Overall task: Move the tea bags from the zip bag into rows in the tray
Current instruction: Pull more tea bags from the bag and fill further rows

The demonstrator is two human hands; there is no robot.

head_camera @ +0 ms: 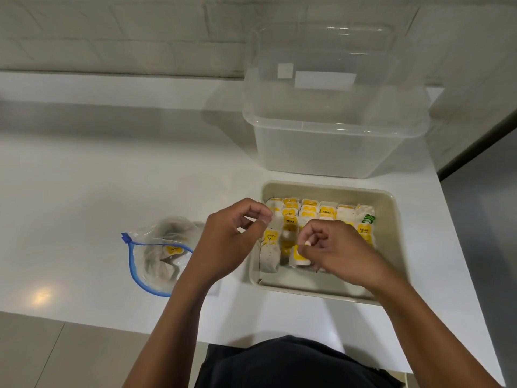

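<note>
A beige tray [391, 208] holds several white tea bags with yellow labels [309, 210], packed upright in rows. My right hand [338, 252] is over the tray's front rows, with thumb and forefinger pinching the top of a yellow-labelled tea bag [300, 257]. My left hand [232, 242] hovers at the tray's left rim, fingers curled and thumb meeting forefinger; I cannot see whether anything is between them. A clear zip bag [156, 247] with a blue zipper lies open to the left, a few tea bags [173, 252] inside.
A large clear plastic tub [333, 147] stands right behind the tray, its lid propped against the white tiled wall. The white counter [84, 191] ends just right of the tray and at the front near my body.
</note>
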